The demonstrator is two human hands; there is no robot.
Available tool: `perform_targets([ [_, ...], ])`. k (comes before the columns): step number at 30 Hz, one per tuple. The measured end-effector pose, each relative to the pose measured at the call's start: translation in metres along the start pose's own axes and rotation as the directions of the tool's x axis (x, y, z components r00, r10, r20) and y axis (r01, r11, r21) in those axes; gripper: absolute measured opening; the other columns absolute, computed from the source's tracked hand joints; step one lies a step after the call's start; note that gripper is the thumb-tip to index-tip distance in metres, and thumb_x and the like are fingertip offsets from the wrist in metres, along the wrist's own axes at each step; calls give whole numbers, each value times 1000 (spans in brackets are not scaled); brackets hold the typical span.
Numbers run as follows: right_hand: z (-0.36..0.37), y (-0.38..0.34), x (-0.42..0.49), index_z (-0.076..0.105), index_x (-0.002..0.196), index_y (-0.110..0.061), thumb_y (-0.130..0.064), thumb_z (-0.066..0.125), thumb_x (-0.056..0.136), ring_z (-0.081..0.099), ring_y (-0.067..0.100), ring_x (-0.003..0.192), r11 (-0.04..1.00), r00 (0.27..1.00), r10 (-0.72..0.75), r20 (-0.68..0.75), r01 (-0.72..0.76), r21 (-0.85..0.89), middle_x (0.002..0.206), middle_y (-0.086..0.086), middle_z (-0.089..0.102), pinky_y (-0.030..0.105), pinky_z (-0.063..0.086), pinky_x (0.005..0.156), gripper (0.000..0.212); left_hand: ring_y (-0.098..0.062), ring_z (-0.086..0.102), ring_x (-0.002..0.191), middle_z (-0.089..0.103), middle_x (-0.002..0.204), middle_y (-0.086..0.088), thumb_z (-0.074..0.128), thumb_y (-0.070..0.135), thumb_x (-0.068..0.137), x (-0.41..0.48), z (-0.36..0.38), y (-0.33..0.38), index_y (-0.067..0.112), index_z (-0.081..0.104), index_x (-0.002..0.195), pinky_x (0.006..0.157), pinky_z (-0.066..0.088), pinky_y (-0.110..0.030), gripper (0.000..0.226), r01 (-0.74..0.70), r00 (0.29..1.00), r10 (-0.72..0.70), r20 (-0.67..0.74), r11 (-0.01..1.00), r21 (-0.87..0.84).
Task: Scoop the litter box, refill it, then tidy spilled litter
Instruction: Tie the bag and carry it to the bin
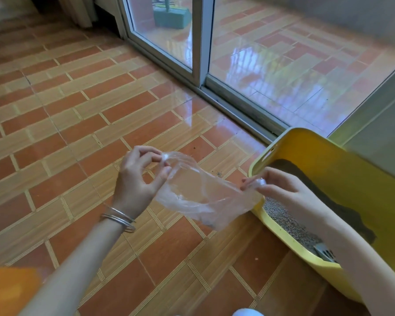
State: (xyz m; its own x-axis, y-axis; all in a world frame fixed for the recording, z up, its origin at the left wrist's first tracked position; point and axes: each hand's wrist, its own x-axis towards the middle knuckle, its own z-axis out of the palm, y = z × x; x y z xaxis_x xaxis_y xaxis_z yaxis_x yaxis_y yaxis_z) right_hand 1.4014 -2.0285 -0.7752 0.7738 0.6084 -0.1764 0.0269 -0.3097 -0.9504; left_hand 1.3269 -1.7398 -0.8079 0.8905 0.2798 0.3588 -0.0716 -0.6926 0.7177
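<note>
Bag [192, 197] reads thin, limp, slippery; I judge its rim the only hold. Left hand [137, 176] and right hand [274, 185] pinch it, litter box [328, 156] at three o'clock.

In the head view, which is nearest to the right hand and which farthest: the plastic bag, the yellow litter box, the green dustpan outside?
1. Plastic bag: pinched in the right hand fingers, stretched across to the left hand.
2. Yellow litter box: just behind and below that hand, on the right.
3. Green dustpan: far off, beyond the glass door.
</note>
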Motion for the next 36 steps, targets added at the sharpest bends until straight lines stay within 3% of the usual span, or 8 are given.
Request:
perform_targets([
  [6,21,7,26,50,80,-4,-15,49,78,65,27,93,894,988,33,-151,38,447,73,8,65,38,47,80,11,-4,53,111,59,117,13,56,45,79,1,24,24,23,60,87,93,41,-17,24,104,985,-54,164,942,-319],
  [11,32,16,31,56,88,-12,-18,54,80,56,21,72,925,967,-49,-249,137,353,75,2,62,38,45,73,10,-32,64,93,68,88,-11,56,32,84,1,42,31,25,59,90,87,50,-48,10,192,945,19,326,776,-601],
  [15,38,37,31,58,113,-18,-23,59,85,59,16,69,966,968,-113,-225,160,203,82,2,63,25,49,75,29,-28,58,58,55,59,-1,57,34,85,-6,68,25,22,61,90,76,50,-57,14,239,948,-37,315,735,-634],
  [18,45,46,31,60,114,-20,-11,56,90,57,16,62,959,960,-79,-270,147,243,72,2,58,17,47,64,26,-8,41,45,45,53,9,57,34,90,-14,82,22,21,63,93,47,42,-30,14,303,921,-73,383,753,-585],
  [20,49,50,32,60,117,-22,-6,50,93,46,13,52,972,957,-59,-284,119,200,68,-4,55,19,43,51,31,-4,39,49,44,54,11,49,33,94,-18,88,19,23,63,100,48,34,-17,18,359,890,-100,445,757,-546],
  [27,55,66,37,60,109,-28,-9,48,95,51,9,48,999,980,-24,-195,31,33,79,3,63,15,36,46,26,-2,44,55,48,58,11,39,7,98,-28,94,19,34,63,113,59,39,-14,39,345,886,-113,449,809,-477],
  [31,62,77,35,50,93,-13,-9,52,93,52,16,46,987,960,-28,-278,71,143,76,10,67,13,35,45,5,-10,42,42,38,49,8,46,7,95,-35,97,16,26,69,103,56,47,-25,31,430,881,-185,437,698,-573],
  [36,65,81,34,41,90,-8,-2,55,90,55,16,45,990,967,-51,-251,82,117,62,6,66,9,35,48,16,-7,35,39,37,43,6,55,23,81,-33,98,17,21,46,114,39,32,-13,35,581,803,-235,548,514,-631],
])
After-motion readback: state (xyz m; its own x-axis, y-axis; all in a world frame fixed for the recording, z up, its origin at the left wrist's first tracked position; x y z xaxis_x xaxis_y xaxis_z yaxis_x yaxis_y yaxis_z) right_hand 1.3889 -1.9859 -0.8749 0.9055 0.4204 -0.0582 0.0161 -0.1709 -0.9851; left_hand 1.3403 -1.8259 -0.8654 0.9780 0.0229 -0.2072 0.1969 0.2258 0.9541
